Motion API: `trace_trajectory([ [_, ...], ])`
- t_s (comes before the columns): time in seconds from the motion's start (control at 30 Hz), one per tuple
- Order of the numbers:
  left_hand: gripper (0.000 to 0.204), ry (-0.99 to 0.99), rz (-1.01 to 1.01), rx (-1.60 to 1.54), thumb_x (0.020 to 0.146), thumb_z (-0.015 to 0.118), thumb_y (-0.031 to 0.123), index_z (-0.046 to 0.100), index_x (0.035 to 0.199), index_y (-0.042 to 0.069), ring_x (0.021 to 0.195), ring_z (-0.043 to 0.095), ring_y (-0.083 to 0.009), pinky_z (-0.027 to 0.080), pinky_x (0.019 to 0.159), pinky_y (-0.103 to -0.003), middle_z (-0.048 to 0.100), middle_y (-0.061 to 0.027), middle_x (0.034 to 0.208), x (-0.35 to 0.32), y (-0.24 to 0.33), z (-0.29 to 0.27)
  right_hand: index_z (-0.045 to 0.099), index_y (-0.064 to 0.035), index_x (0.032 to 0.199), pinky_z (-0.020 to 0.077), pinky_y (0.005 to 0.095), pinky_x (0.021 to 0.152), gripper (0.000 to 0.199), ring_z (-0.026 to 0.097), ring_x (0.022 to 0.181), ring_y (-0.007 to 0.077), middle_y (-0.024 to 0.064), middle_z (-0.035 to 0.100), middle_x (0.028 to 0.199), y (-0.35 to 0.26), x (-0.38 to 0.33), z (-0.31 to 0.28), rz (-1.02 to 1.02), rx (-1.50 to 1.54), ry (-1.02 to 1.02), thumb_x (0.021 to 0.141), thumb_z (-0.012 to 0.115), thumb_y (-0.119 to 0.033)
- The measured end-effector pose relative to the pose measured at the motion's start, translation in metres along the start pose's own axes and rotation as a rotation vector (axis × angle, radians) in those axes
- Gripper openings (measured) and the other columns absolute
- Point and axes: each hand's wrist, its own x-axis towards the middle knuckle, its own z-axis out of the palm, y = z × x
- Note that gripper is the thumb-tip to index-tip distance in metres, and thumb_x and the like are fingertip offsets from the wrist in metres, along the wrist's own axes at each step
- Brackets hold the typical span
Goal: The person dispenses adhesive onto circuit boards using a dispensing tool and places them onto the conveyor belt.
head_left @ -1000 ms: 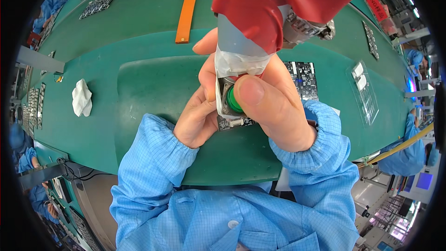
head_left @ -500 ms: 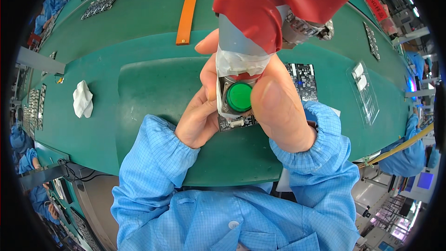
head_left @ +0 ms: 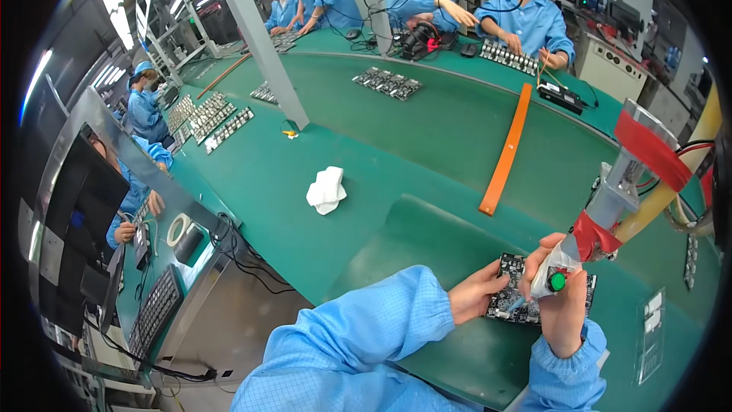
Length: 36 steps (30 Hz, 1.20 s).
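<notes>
At the lower right of the head view, a dark circuit board [head_left: 512, 268] lies under both hands on the green mat. My left hand [head_left: 476, 291] grips its left edge, thumb on top and fingers pressed together. My right hand [head_left: 565, 319] is wrapped round a taped hand tool [head_left: 595, 234] held above the board. That tool has a round green button [head_left: 557, 281] at its near end, white and red tape, and a grey tube rising to the upper right. A bluish tip shows beside my right fingers, low over the board. The tool and right hand hide the board's middle.
A crumpled white cloth [head_left: 326, 191] and an orange strip [head_left: 506, 149] lie on the green table [head_left: 366, 160]. A grey post [head_left: 259, 38] stands at its far side. Several boards [head_left: 386, 83] and co-workers sit beyond. A clear plastic tray [head_left: 651, 336] lies far right.
The view has swung left and up, so my hands now appear at the lower right and co-workers come into sight. Both hands keep their hold on the board and the taped tool.
</notes>
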Motion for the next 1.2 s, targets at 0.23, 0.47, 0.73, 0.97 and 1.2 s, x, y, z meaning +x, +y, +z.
trace_trajectory([
  [0.23, 0.047, 0.037, -0.008, 0.024, 0.090, 0.042, 0.023, 0.022, 0.131, 0.012, 0.112, 0.044, -0.0180, 0.040, 0.092, -0.035, 0.041, -0.0056, 0.121, 0.007, 0.007, 0.007, 0.035, -0.0007, 0.113, 0.0378, 0.0234, 0.056, 0.069, 0.047, 0.066, 0.0115, 0.0068, 0.049, 0.082, -0.005, 0.005, -0.006, -0.005, -0.005, -0.016, 0.078, 0.043, -0.060],
  [0.47, 0.048, 0.039, 0.033, 0.004, 0.089, 0.043, 0.023, 0.022, 0.132, 0.012, 0.112, 0.044, -0.0193, 0.040, 0.091, -0.036, 0.041, -0.0060, 0.122, 0.010, 0.003, 0.004, 0.033, 0.0007, 0.115, 0.0397, 0.0233, 0.061, 0.062, 0.047, 0.071, 0.0109, 0.0082, 0.049, 0.087, -0.003, 0.004, -0.013, -0.050, 0.085, -0.080, 0.083, 0.042, -0.051],
  [0.73, 0.056, 0.079, 0.040, 0.071, 0.088, 0.046, 0.028, 0.017, 0.134, 0.014, 0.110, 0.044, -0.0171, 0.040, 0.090, -0.035, 0.040, -0.0043, 0.122, 0.006, 0.003, 0.009, 0.036, -0.0012, 0.110, 0.0413, 0.0254, 0.054, 0.064, 0.050, 0.063, 0.0146, 0.0091, 0.051, 0.078, -0.006, 0.000, -0.012, -0.040, 0.017, -0.031, 0.079, 0.044, -0.057],
  [0.97, 0.057, 0.093, 0.420, 0.123, 0.084, 0.050, 0.027, 0.025, 0.130, 0.007, 0.117, 0.039, -0.0257, 0.034, 0.097, -0.042, 0.037, -0.0101, 0.129, -0.030, 0.080, -0.003, 0.037, 0.0019, 0.114, 0.0406, 0.0245, 0.058, 0.072, 0.051, 0.067, 0.0131, 0.0096, 0.053, 0.084, -0.004, 0.001, -0.006, 0.036, 0.051, -0.068, 0.076, 0.049, -0.058],
  [1.2, 0.028, 0.253, 1.205, 0.441, 0.087, 0.045, 0.016, 0.044, 0.113, 0.003, 0.102, 0.050, -0.0252, 0.040, 0.090, -0.042, 0.050, -0.0093, 0.114, -0.059, 0.239, -0.042, 0.039, 0.0004, 0.117, 0.0389, 0.0235, 0.061, 0.051, 0.048, 0.075, 0.0098, 0.0047, 0.050, 0.088, -0.003, 0.004, -0.024, -0.061, 0.135, -0.119, 0.087, 0.043, -0.040],
])
